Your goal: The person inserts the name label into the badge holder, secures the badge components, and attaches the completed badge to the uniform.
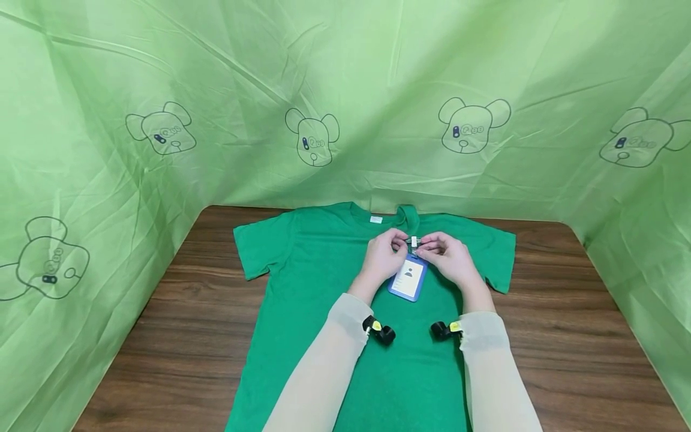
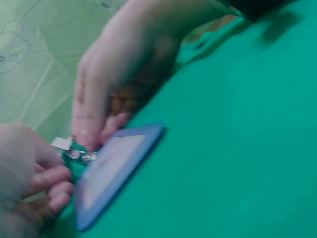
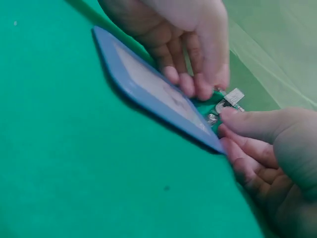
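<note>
Shirt: a plain green cotton T-shirt (image 1: 324, 282) is lying flat, front up, on the dark wood-grain table (image 1: 178, 324), giving both hands a firm surface to work on.
Badge: a blue-framed plastic ID badge holder (image 1: 408, 280) is resting on the shirt's chest just below the collar, its small metal clip (image 1: 413, 242) pointing toward the neckline.
Left hand: the left hand (image 1: 384, 257) is pinching at the clip with curled fingertips, seemingly steadying it.
Right hand: the right hand (image 1: 450, 257) is pinching the clip from the opposite side, thumb on top, apparently to work it.
Surround: a green printed cloth backdrop (image 1: 345, 96) is enclosing the table.
</note>
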Demonstrator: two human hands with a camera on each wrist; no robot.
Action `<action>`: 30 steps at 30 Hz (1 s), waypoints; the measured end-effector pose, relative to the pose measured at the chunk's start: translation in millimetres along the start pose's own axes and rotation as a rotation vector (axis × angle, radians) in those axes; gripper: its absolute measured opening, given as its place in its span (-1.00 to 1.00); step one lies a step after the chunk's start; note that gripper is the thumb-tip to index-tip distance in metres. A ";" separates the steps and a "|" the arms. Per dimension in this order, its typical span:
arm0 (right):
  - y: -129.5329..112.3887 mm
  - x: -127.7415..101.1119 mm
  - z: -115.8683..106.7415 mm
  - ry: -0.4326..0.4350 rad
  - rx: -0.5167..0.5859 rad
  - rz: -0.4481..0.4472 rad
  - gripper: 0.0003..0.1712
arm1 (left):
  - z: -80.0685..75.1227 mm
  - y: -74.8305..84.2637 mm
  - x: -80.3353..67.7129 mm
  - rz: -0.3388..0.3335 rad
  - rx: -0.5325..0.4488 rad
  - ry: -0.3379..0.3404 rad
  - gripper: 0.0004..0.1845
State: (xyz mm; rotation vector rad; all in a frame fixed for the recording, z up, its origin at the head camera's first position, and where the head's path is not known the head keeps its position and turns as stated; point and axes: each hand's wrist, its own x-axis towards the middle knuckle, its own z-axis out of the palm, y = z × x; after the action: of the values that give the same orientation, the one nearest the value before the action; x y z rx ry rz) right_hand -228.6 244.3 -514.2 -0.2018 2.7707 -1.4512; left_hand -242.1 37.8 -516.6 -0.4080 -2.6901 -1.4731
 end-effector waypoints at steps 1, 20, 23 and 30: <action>-0.9 -0.1 -0.5 -0.013 0.006 0.012 -0.66 | -2.0 0.1 -0.1 -0.009 0.017 -0.009 -0.84; -11.1 -0.7 -3.7 -0.133 -0.042 0.075 -0.45 | -24.4 -0.5 -3.1 -0.016 0.059 -0.279 -0.79; -12.6 -2.6 -5.2 -0.158 -0.060 0.093 -0.41 | -24.5 0.7 -4.3 -0.020 0.063 -0.300 -0.80; -18.5 -3.4 -11.9 -0.215 -0.118 0.103 -0.33 | -23.8 2.5 -2.9 -0.058 0.022 -0.338 -0.84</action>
State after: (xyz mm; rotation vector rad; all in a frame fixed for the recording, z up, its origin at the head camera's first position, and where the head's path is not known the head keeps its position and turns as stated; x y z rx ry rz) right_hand -224.0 244.1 -492.4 -0.2000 2.6508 -1.1698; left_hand -240.7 18.6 -502.1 -0.6350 -2.9943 -1.5085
